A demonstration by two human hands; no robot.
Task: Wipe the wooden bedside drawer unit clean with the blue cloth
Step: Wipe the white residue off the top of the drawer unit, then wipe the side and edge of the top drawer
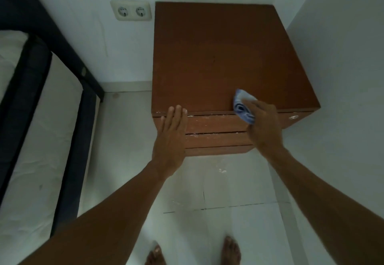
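Your right hand squeezing the blue cloth at the drawer unit front edge, your left hand flat, fingers straight, seemingly touching the edge

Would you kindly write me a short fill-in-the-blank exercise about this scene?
1. The right hand holds a crumpled ____ cloth at the front edge of the drawer unit.
2. The left hand lies flat on the unit's front ____ corner.
3. The wall socket beside the unit has ____ outlets.
Missing words: blue; left; two.
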